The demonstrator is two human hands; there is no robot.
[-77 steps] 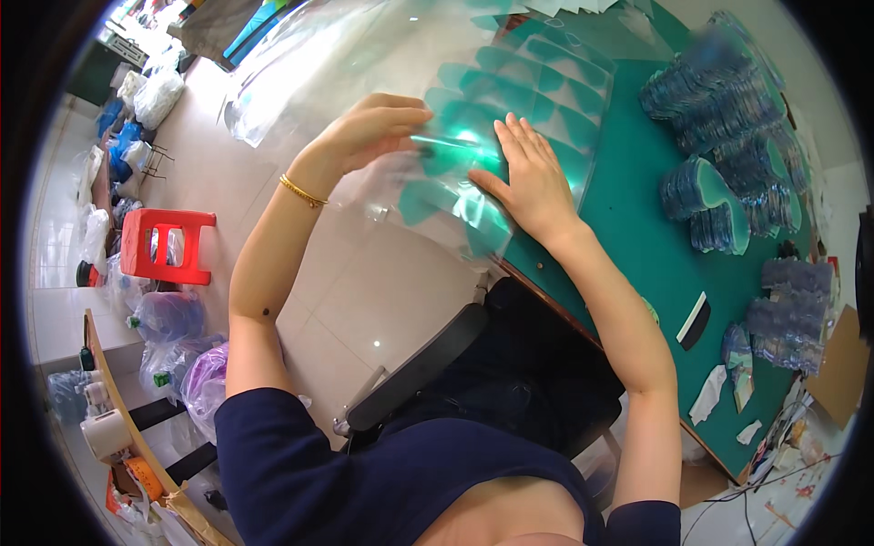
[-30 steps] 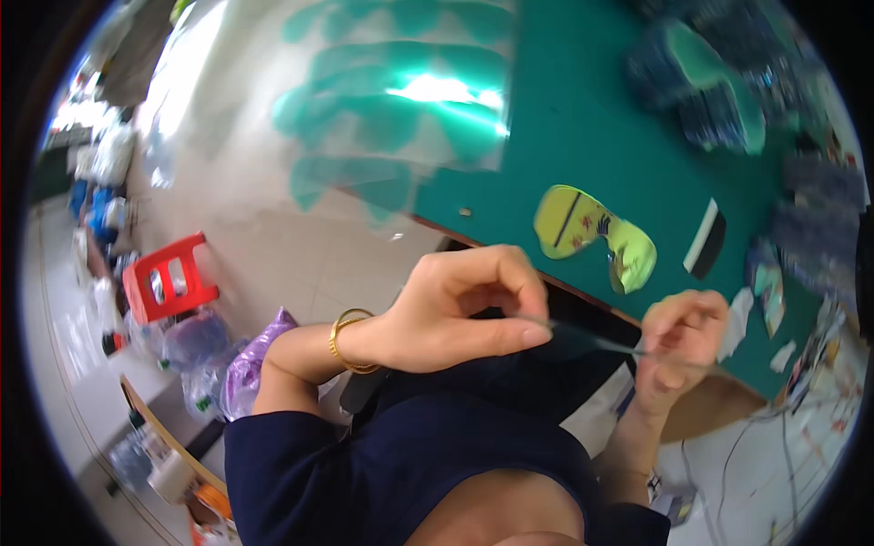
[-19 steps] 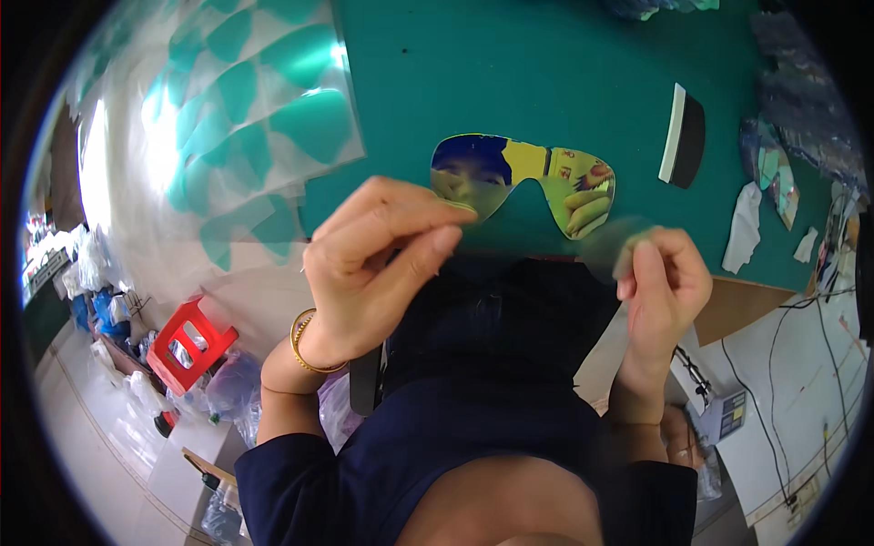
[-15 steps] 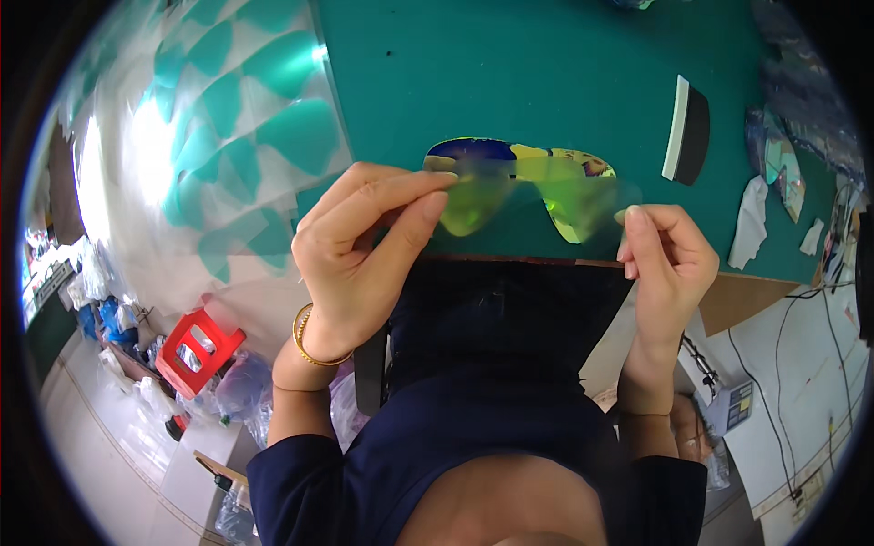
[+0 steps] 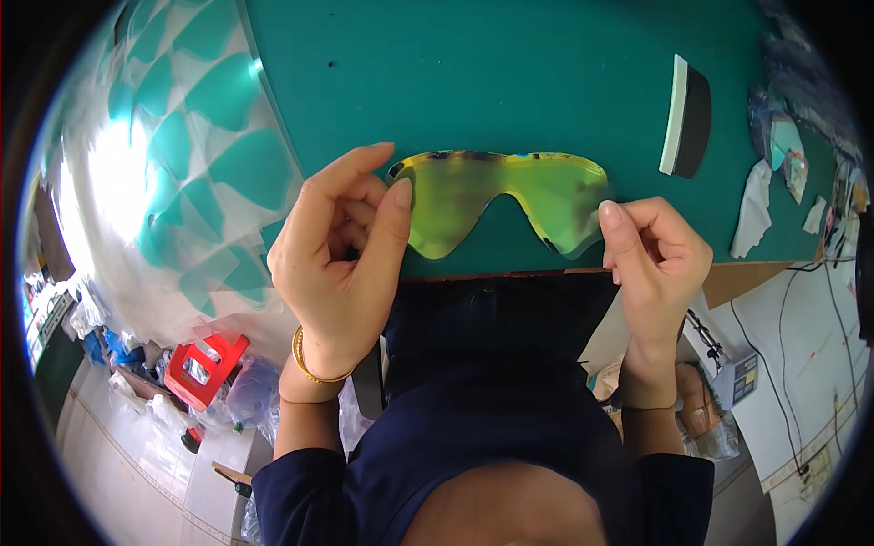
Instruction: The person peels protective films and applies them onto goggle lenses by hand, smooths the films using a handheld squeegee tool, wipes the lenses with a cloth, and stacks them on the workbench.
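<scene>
A one-piece, yellow-green mirrored eyewear lens (image 5: 443,205) lies at the front edge of the green tabletop. A cloudy, see-through film (image 5: 569,196) of much the same outline covers it, slightly overhanging at the right. My left hand (image 5: 337,227) is at the lens's left end, its thumb tip at the edge and its index finger raised apart from the thumb. At the right end, my right hand (image 5: 657,246) pinches the film's edge between thumb and curled fingers. The fingertips under that edge are hidden.
Clear sheets with teal-looking lens-shaped cut-outs (image 5: 228,91) cover the table's left side. A black-and-white squeegee-like block (image 5: 685,116) lies at the right. Beyond it are white paper scraps (image 5: 752,209) and shiny film pieces (image 5: 790,155). A red plastic holder (image 5: 208,369) stands low at the left.
The film has come down flat over the lens and lines up more closely with it. My left fingers have parted from their pinch and moved left; my right hand still holds its end.
</scene>
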